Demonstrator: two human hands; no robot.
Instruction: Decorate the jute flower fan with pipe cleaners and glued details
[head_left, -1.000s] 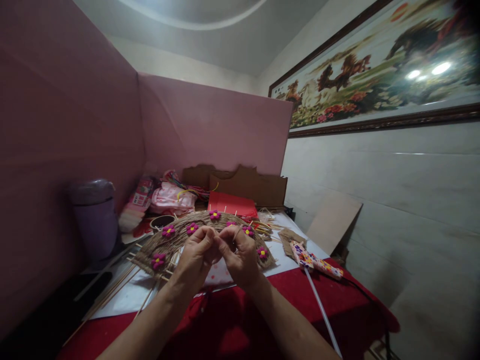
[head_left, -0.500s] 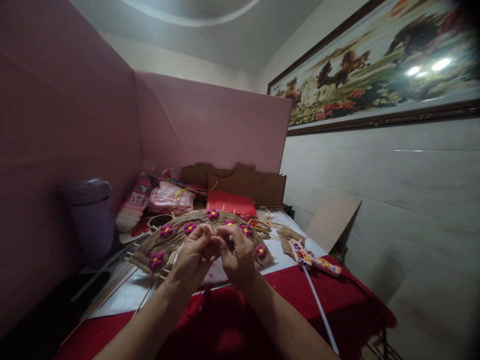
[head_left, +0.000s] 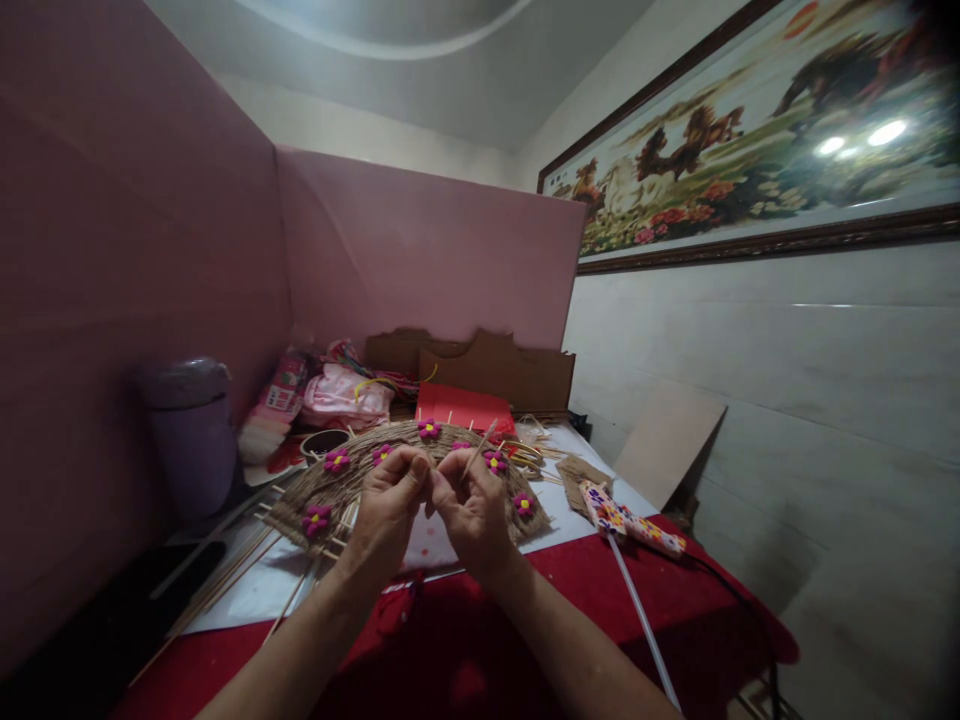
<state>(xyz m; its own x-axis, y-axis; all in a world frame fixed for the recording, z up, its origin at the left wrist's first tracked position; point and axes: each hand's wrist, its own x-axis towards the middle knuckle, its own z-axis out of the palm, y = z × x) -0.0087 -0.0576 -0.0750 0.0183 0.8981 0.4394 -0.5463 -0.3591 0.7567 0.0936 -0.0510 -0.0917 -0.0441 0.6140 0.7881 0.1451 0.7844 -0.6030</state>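
Note:
Pinched fingertips of my left hand and my right hand meet above a fan-shaped piece wound with brown twine. A thin, light-brown strand sticks up from my right fingers; whether it is twine or a sliver of stick I cannot tell. What lies between my left fingertips is hidden. Purple felt-like flowers with yellow centres dot the fan, and thin stick ends poke out past its rim. My hands cover the middle of the fan and part of some flowers.
A glue gun with a flowered cover lies at right, a clear glue stick trailing from it. Scissors, a red sheet and torn cardboard are behind. At left are loose sticks and a purple bin.
My right hand has turned slightly, and the thin strand now shows above its fingers. Both hands stay together over the fan. The view has shifted a little.

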